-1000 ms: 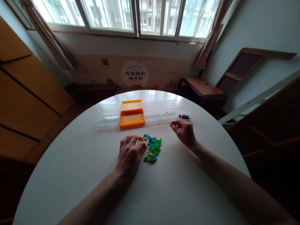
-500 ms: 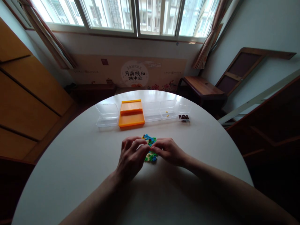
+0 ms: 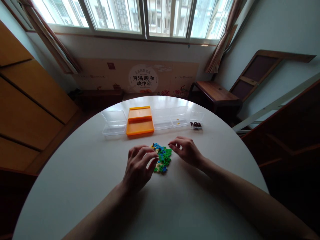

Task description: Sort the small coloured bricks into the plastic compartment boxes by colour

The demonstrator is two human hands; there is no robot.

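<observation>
A small cluster of building bricks (image 3: pixel 165 156) in green, blue, cream and yellow lies on the white table. At its left edge is my left hand (image 3: pixel 140 166), fingers curled and thumb and index tips brought close together over the bricks. Whatever is between those tips, if anything, is too small to make out. My right hand (image 3: pixel 186 150) hovers just right of and above the cluster, apart from it. Its thumb and forefinger meet in a pinch, and I cannot make out what they hold. Part of the cluster is hidden behind my left fingers.
Beyond the bricks stand an orange tray (image 3: pixel 140 127), an open clear box (image 3: pixel 113 129) on its left, and more clear boxes (image 3: pixel 163 123) on its right. One holds yellow pieces (image 3: pixel 178 123); the small box at right holds dark brown pieces (image 3: pixel 195 124). The round table (image 3: pixel 75 176) curves away.
My right hand has drawn away from the left fingers, up and to the right, uncovering the green side of the cluster. My left hand has stayed nearly in place.
</observation>
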